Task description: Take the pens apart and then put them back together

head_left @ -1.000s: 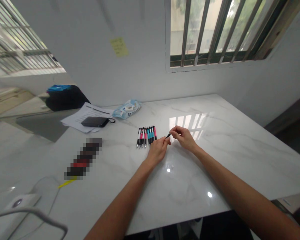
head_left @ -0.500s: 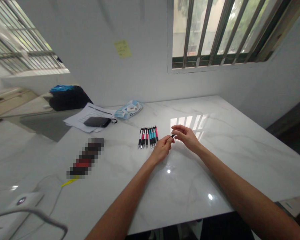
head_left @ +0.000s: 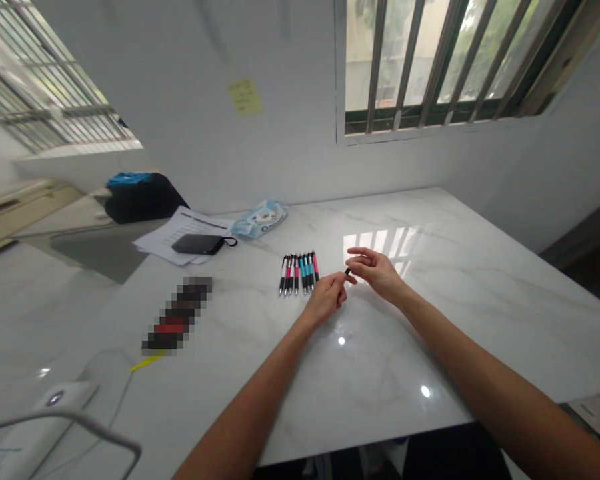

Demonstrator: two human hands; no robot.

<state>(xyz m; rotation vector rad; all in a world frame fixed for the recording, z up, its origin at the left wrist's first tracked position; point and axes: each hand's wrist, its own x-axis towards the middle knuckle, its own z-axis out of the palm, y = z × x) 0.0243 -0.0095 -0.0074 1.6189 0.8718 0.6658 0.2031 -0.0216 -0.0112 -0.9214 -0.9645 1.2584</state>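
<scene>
**Where your hands meet over the desk, a small black piece is at risk of a drop**

Your left hand [head_left: 325,300] and right hand [head_left: 375,275] face each other above the desk [head_left: 480,333]. The small black piece [head_left: 348,271], too small to identify with confidence, sits between them at the left fingertips. Your left fingers [head_left: 341,280] are curled and pressed together, apparently pinching it. Your right fingers [head_left: 363,254] are spread, with thumb and forefinger open beside the piece; contact cannot be confirmed.

Risk: the hold is at the very tips, so a slackened pinch could drop the piece onto the polished desk, where it could roll. A careless sweep of the left hand could also disturb the pens [head_left: 299,273], which lie side by side just left of it, with pink and teal barrels.

Both forearms run inward from the lower corners of the view, converging with the hands held low. Farther left, a black pouch [head_left: 199,244] rests on papers [head_left: 183,245].
</scene>
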